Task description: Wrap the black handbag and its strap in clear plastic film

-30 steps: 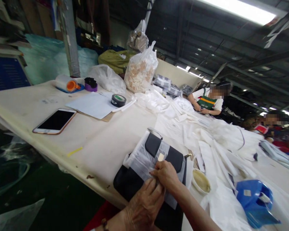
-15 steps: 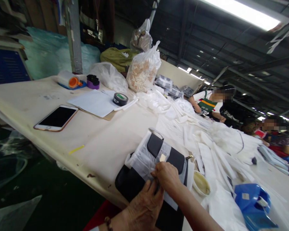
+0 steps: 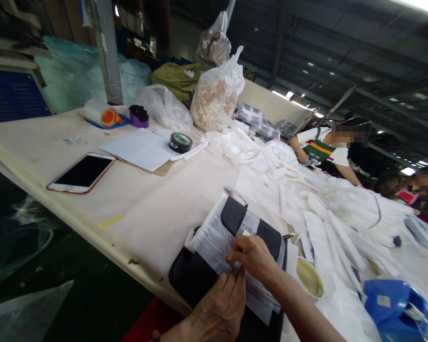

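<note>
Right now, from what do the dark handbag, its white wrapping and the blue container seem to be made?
Dark handbag: smooth, matte leather or imitation leather; no weave shows. White wrapping: thin tissue or soft plastic film; it creases and looks translucent. Blue container: likely moulded plastic, slightly glossy; rounded edges, soft highlights.

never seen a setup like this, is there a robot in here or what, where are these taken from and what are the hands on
No robot here: you see a person's own left hand and right hand. Every picture comes from a single camera worn on that person's head, looking forward and down. Both hands are at a dark bag partly covered by thin white wrapping; exactly what the fingers grip is hidden. On the pale table there are also a phone, a roll of black tape and a blue container.
</note>
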Demonstrator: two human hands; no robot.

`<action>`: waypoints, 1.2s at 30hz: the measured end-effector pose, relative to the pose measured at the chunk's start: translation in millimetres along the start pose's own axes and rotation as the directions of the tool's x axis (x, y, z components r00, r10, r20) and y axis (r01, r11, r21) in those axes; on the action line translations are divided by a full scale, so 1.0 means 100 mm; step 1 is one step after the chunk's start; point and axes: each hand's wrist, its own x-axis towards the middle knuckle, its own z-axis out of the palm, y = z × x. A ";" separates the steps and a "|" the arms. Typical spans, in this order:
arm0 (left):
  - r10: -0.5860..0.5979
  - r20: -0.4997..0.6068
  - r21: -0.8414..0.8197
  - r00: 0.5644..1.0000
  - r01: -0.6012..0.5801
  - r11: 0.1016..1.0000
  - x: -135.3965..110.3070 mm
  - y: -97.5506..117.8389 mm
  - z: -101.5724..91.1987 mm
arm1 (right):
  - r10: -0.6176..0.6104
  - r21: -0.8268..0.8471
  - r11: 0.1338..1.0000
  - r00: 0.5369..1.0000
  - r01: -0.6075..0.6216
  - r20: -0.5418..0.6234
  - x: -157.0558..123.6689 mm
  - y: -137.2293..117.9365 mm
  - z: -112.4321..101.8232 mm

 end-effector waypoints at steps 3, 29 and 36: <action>-0.013 0.015 0.017 1.000 0.013 1.000 0.05 0.02 -0.01 | 0.006 0.140 0.990 0.999 0.001 -0.053 -0.01 0.08 0.08; -0.007 0.019 -0.097 1.000 0.009 0.995 0.04 0.02 0.17 | 0.061 0.303 0.950 0.902 0.080 -0.428 -0.07 0.12 0.37; 0.094 0.007 -0.074 0.996 -0.093 0.993 0.09 -0.05 0.08 | 0.314 0.526 0.840 0.669 0.136 -0.673 -0.40 0.69 0.08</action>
